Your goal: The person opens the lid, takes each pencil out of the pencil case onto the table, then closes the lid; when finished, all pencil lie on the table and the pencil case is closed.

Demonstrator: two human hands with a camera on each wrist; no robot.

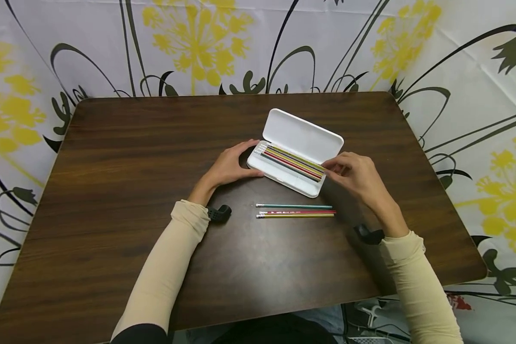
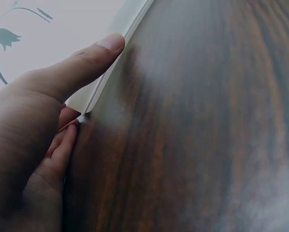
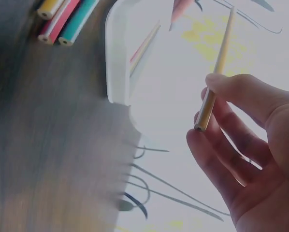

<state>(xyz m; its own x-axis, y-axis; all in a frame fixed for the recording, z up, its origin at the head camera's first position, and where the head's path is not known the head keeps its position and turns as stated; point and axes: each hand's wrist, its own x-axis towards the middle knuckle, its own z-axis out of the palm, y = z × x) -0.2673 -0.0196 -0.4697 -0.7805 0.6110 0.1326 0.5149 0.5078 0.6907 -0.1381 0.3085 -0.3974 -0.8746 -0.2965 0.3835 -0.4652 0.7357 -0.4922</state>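
A white pencil case lies slantwise with its lid raised, and a row of several striped pencils sits inside it. My left hand holds the case's left end, thumb along the front edge and fingers round the back corner. In the left wrist view that thumb presses on the rim. At the case's right end my right hand pinches a yellow pencil near one end between thumb and fingers. The pencil's other end reaches over the case.
In front of the case a teal pencil, a red pencil and a yellow pencil lie side by side on the brown wooden table. Behind the table hangs a white cloth with yellow flowers.
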